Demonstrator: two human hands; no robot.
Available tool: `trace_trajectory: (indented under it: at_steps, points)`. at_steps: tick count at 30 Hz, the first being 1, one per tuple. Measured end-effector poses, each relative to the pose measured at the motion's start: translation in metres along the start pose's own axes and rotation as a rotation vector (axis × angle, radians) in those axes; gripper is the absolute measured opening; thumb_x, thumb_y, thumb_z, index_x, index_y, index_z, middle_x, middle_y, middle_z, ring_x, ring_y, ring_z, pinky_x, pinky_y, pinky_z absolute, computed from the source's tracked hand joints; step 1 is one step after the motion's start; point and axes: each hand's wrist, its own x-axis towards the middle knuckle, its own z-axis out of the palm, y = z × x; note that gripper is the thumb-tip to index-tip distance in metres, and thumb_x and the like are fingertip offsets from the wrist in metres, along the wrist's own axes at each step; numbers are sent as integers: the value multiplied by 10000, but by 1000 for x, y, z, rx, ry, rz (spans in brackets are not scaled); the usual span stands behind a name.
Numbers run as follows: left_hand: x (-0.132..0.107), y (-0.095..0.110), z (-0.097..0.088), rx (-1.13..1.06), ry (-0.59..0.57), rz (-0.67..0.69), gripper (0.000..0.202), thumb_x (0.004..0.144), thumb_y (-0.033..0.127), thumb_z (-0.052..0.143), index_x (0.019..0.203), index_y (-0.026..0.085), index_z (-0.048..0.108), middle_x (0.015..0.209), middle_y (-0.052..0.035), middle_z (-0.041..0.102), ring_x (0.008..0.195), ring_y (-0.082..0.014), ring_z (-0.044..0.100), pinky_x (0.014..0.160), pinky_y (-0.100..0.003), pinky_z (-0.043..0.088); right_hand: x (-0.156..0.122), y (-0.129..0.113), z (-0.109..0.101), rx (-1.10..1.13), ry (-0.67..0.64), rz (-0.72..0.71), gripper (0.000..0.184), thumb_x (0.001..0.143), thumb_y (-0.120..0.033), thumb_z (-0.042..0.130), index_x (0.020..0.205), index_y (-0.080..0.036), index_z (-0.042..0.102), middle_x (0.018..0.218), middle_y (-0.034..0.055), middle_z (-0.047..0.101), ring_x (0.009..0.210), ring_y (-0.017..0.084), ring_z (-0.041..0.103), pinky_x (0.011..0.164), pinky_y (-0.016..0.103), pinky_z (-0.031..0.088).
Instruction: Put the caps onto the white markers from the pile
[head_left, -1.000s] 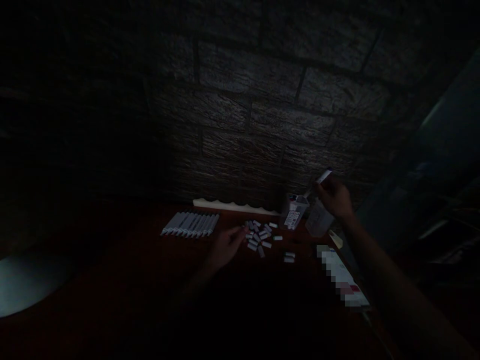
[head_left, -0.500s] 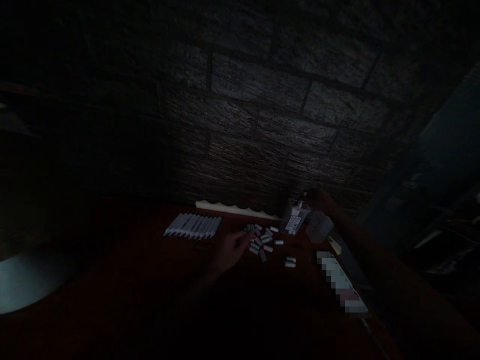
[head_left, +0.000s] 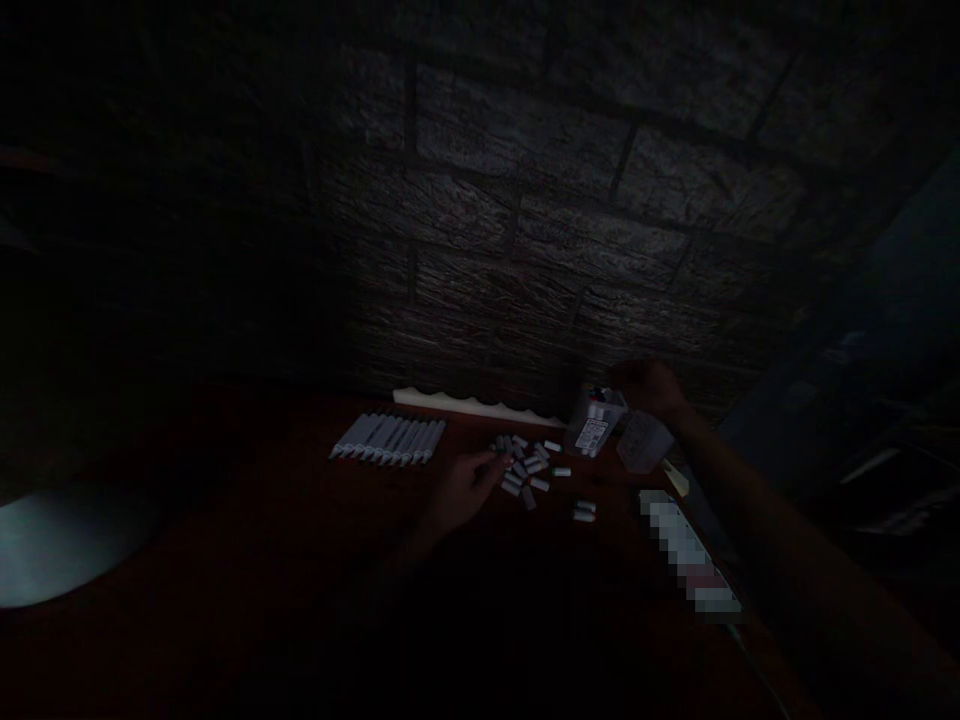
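The scene is very dark. My left hand rests on the dark red table, fingertips pinched at the edge of a heap of small white caps. My right hand is curled over the top of a clear tub that holds upright markers; what its fingers hold is hidden. A second clear tub stands just right of it. A neat row of several white marker bodies lies to the left of my left hand.
A brick wall rises behind the table, with a pale scalloped strip along its foot. Two loose caps lie apart. A blurred flat pack lies at the right. A pale round shape shows at far left.
My right hand has come down from head height, where it held a marker up, to the top of the tub. The marker is no longer seen in it. My left hand stays by the caps.
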Motion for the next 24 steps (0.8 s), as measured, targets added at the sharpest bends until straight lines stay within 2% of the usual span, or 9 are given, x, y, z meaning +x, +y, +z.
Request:
trace_trajectory:
  at_steps: [1, 3, 5, 8, 10, 13, 17, 21, 24]
  points:
    - [0, 0, 0, 44, 0, 11, 420, 934, 458, 431, 811, 166, 707, 752, -23, 707, 709, -158, 619, 660, -231, 430, -11, -3, 3, 42, 20, -2, 260, 850, -305, 528, 781, -146, 721, 788, 91, 732, 751, 214, 680, 623, 254, 448]
    - [-2, -2, -1, 149, -1, 37, 374, 940, 425, 433, 869, 192, 717, 839, -25, 733, 760, -161, 644, 718, -235, 441, -40, -11, 17, 314, 177, -7, 325, 884, -380, 491, 834, -144, 709, 797, 94, 724, 715, 201, 673, 623, 260, 455]
    - [-3, -4, -1, 264, -9, 38, 341, 941, 412, 435, 943, 220, 717, 923, -27, 742, 825, -171, 658, 782, -247, 447, -72, -23, 38, 484, 236, -13, 389, 895, -469, 474, 792, -158, 685, 715, 73, 697, 631, 183, 642, 583, 261, 446]
    - [-2, -9, -3, 450, 2, -33, 322, 942, 409, 434, 1019, 248, 701, 980, -30, 738, 871, -186, 662, 804, -270, 455, -116, -41, 71, 543, 269, -29, 416, 905, -487, 462, 695, -174, 639, 640, 51, 657, 592, 173, 610, 561, 263, 422]
    - [-1, -14, -8, 589, 31, -91, 309, 943, 398, 434, 1051, 256, 686, 994, -35, 733, 890, -197, 660, 809, -288, 456, -134, -47, 86, 540, 234, -59, 415, 905, -474, 473, 664, -176, 630, 608, 39, 645, 557, 164, 601, 536, 259, 403]
    - [3, -20, -22, 832, 114, -174, 294, 937, 368, 443, 1033, 229, 684, 984, -71, 721, 944, -230, 639, 862, -339, 442, -145, -46, 96, 539, 170, -98, 388, 893, -450, 511, 653, -177, 647, 595, 30, 655, 525, 153, 599, 526, 254, 402]
    - [5, -27, -40, 1114, 178, -286, 336, 925, 374, 442, 1021, 168, 689, 1023, -157, 688, 1049, -312, 588, 900, -439, 415, -143, -38, 97, 593, 165, -55, 380, 888, -444, 511, 675, -172, 673, 626, 40, 685, 537, 158, 617, 531, 257, 413]
    - [4, -32, -41, 1205, 130, -355, 342, 898, 355, 455, 957, 137, 712, 1022, -192, 675, 1069, -347, 571, 892, -473, 405, -140, -35, 100, 610, 137, -58, 408, 894, -453, 489, 664, -170, 675, 600, 39, 670, 531, 153, 596, 531, 263, 398]
    - [3, -30, -36, 1191, 107, -325, 321, 863, 351, 496, 948, 142, 724, 1015, -184, 685, 1072, -349, 576, 905, -479, 395, -138, -34, 104, 603, 106, -67, 419, 891, -454, 476, 666, -168, 684, 587, 41, 657, 526, 153, 572, 533, 273, 381]
